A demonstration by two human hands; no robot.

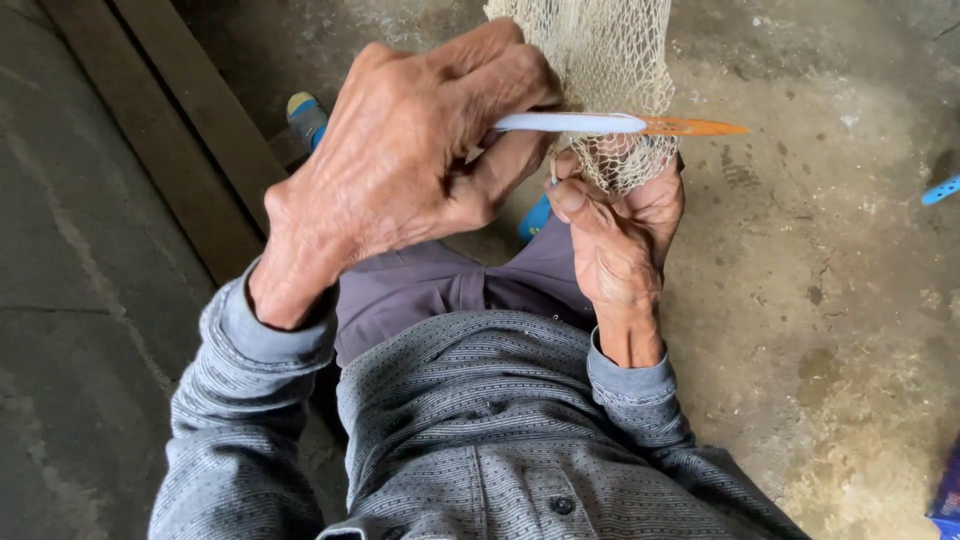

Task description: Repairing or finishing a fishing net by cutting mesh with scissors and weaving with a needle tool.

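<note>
A grey dotted button-up shirt (470, 430) filled the bottom of the head view, above purple trousers (440, 285). The left hand (400, 170) was pinched shut on a flat white-and-orange netting needle (620, 125), which lay level across a pale knotted mesh net (600, 50). The right hand (620, 235) gripped the net's bunched lower edge just beneath, over stained concrete floor (830, 280).

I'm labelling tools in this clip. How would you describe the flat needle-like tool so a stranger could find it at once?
Start at the pale net hanging at the top middle. The left hand pinches a thin flat netting needle that lies crosswise over the net, just above the right hand gripping the net's lower end. It is the only rigid piece there: whitish body, orange pointed tip.
</note>
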